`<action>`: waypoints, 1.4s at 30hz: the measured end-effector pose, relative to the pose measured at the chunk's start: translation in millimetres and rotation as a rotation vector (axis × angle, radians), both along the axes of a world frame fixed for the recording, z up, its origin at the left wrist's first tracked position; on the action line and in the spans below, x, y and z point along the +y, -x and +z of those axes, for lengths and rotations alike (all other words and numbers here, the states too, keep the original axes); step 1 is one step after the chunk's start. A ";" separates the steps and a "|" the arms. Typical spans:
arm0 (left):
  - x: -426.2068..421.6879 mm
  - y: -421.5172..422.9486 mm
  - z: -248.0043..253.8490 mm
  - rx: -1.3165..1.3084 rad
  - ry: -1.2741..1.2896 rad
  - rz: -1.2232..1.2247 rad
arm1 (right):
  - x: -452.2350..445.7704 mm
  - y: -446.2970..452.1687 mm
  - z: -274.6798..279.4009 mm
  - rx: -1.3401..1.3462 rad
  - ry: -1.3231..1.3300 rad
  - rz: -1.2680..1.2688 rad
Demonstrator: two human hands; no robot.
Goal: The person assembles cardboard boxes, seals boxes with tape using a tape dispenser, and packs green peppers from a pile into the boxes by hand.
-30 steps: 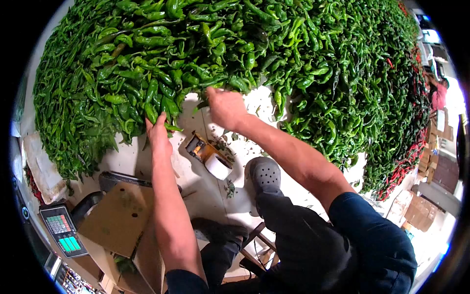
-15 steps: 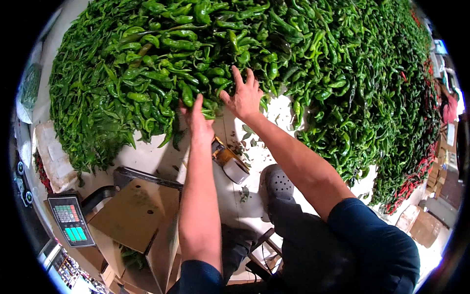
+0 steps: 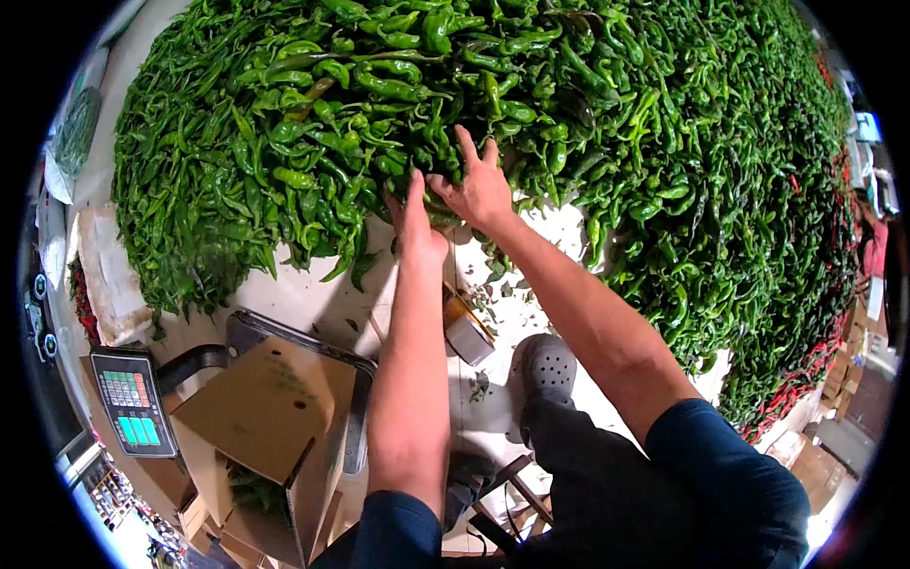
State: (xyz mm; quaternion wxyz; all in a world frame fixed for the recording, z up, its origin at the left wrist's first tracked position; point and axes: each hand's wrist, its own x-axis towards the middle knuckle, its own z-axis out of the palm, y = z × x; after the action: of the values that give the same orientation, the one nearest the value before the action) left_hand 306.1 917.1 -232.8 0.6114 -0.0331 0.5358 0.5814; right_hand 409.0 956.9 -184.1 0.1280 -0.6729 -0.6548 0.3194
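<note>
A big heap of glossy green peppers (image 3: pixel 379 85) fills the upper part of the view. At its near edge, my left hand (image 3: pixel 417 228) reaches in with fingers stretched apart, touching the peppers; some of its fingers are hidden. Just right of it, my right hand (image 3: pixel 482 194) rests against the same edge, fingers spread and thumb bent inward. I see no pepper clearly gripped in either hand. Beneath my hands, partly behind my left forearm, a roll of tape in a dispenser (image 3: pixel 466 332) lies on the pale floor among leaf scraps.
An opened cardboard box (image 3: pixel 256 408) with greens inside stands at lower left on a scale platform, beside the scale's display (image 3: pixel 133 403). A white foam block (image 3: pixel 109 275) borders the heap. My grey clog (image 3: pixel 550 365) is near the heap; red peppers (image 3: pixel 787 389) lie at right.
The view has shifted, so the heap and box sit slightly further right. My hands have drawn closer together, and the pepper between my left thumb and fingers no longer shows there.
</note>
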 end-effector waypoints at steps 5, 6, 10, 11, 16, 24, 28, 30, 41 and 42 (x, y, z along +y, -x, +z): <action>10.7 24.3 -24.7 -0.191 0.004 -0.192 | 19.1 4.9 -1.9 -0.056 0.093 0.119; 8.3 16.0 -14.6 -0.051 0.082 -0.116 | 16.5 4.7 -3.3 -0.056 0.088 0.140; -16.4 5.9 5.4 -0.091 -0.028 0.001 | -1.4 -5.2 -3.9 0.038 0.043 0.233; -22.6 2.9 13.8 -0.090 -0.054 0.014 | -6.3 -9.5 -9.4 0.074 0.027 0.251; -30.9 -12.8 12.7 0.021 -0.135 0.140 | -12.3 -26.3 -5.2 0.246 0.037 0.220; -56.3 -36.6 68.9 0.142 -0.244 0.169 | -37.1 -48.6 21.7 0.504 -0.052 0.265; -68.6 -45.9 104.1 0.110 -0.249 0.198 | -52.9 -53.2 55.3 0.495 -0.097 0.283; -72.7 -49.0 122.1 0.154 -0.264 0.197 | -59.4 -51.8 71.8 0.470 -0.124 0.264; -109.6 -24.7 239.7 0.542 -0.441 0.199 | -89.2 -17.3 163.7 0.736 -0.303 0.421; -117.1 -19.3 248.7 0.558 -0.467 0.210 | -94.4 -11.0 182.4 0.730 -0.359 0.461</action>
State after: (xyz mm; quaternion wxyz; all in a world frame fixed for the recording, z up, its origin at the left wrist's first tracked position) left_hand 325.5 800.0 15.9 0.3701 0.2118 0.5283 0.7342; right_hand 420.0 862.4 -1.7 0.3899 -0.3206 -0.7444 0.4370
